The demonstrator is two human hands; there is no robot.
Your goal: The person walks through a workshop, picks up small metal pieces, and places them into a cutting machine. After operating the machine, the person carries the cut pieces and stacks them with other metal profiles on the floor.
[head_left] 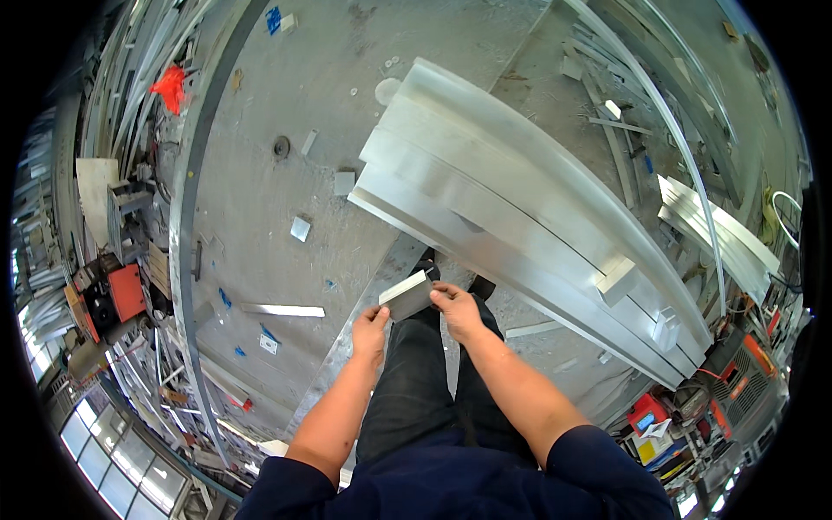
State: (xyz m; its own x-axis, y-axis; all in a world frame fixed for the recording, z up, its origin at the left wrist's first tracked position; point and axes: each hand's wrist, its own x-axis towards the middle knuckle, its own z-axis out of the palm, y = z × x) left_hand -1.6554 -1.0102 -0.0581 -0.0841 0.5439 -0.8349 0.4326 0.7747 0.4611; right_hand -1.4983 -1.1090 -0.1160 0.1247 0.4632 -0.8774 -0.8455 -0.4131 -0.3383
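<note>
We hold a short metal piece (411, 301) between our two hands, just above our dark trousers (400, 368) and near our shoes (483, 287). Our left hand (369, 329) pinches its left end with the thumb on the near side, and our right hand (458, 310) grips the right end, fingers and thumb closed narrowly on it. The piece is tilted, its right end farther from us, with a pale strip along its far edge and a darker grey flat face toward us. Beyond it and to the right lie long silvery metal panels (485, 186), set side by side at a slant; we cannot tell what carries them. Near their right end sit a small metal block (617, 281) and a second bracket-like block (666, 329), apart from each other. On the grey floor (251, 195), left of the panels, we see two small square plates (300, 229), a dark round disc (282, 146) and a bright flat strip (282, 310). Farther left, past a long grey beam (178, 260), are a red-orange bag (170, 89) and an orange machine (127, 292); at lower right stands a red box with a small screen (645, 412).
</note>
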